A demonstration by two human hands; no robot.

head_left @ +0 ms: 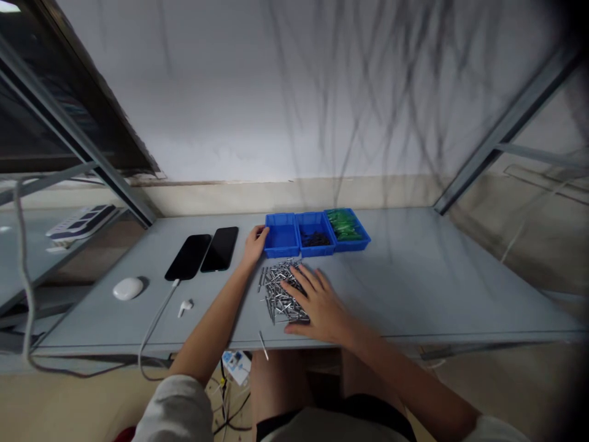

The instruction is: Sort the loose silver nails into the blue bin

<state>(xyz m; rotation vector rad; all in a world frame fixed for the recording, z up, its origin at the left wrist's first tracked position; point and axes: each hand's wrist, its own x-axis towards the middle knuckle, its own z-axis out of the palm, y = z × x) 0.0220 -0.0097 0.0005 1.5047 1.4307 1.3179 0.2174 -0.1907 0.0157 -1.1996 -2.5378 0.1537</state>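
Observation:
My left hand grips the left wall of a blue plastic bin, its fingertips at the rim. This bin holds nothing that I can see. My right hand lies palm down, fingers spread, over the right side of a pile of thin silvery metal rods. Part of the pile is hidden under that hand. One single metal rod shows apart from the pile at the table's front edge. A middle blue bin contains small dark pieces. In the right bin are green items, too small to name.
Two black phones lie left of my left arm, one with a white cable plugged in. Nearer are a white rounded case and a white earbud. Metal frame posts flank the grey table; a wall stands behind.

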